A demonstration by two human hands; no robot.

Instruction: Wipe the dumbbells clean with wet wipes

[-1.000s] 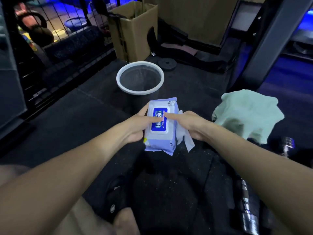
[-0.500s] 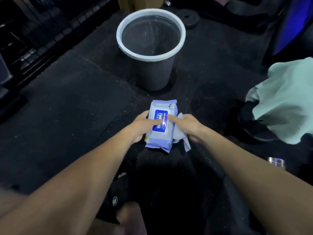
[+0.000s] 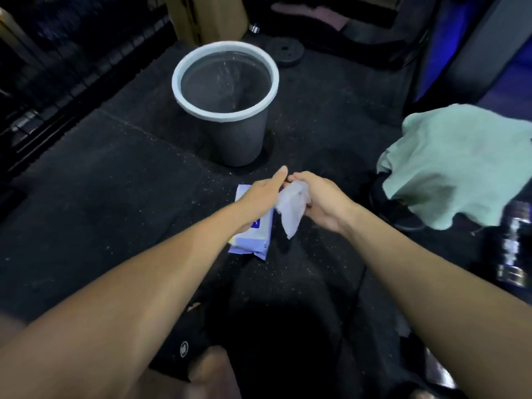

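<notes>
A pale blue pack of wet wipes [image 3: 253, 240] lies on the dark rubber floor in front of me. My left hand [image 3: 263, 192] hovers over it with fingers stretched forward, hiding most of the pack's top. My right hand [image 3: 319, 197] grips a crumpled white wet wipe [image 3: 290, 210] that hangs down beside the pack. The fingertips of both hands nearly meet above the pack. At the right edge a blurred chrome dumbbell [image 3: 514, 246] lies on the floor.
A grey bin with a white rim [image 3: 226, 118] stands just beyond my hands. A mint-green cloth [image 3: 457, 165] is draped over a dark object at the right. A cardboard box [image 3: 207, 15] and a black weight plate [image 3: 286, 51] sit farther back.
Both hands were on the pack's lid before. Now my right hand has lifted away with the wipe, and my left hand has let go and reaches forward over the pack.
</notes>
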